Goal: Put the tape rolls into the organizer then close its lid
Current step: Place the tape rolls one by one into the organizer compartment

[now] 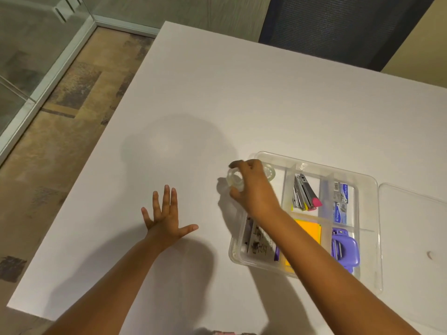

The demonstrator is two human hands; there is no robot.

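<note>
right hand (254, 187) at frame centre-right, fingers curled around clear tape roll (235, 180), held just left of clear plastic organizer (362, 180) at lower right. second tape roll (269, 172) inside organizer's upper-left compartment. detached clear lid (413, 228) beside organizer, far right. left hand (164, 218) spread wide, empty, over white table (242, 93), lower centre.

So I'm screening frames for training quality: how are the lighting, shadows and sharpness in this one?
Head view: dim, warm light; soft shadows fall on the table under both arms. The right hand and its clear tape roll are slightly motion-blurred, the left hand sharper. Wide-angle distortion skews the table edges. The transparent organizer and its lid are hard to outline.
</note>
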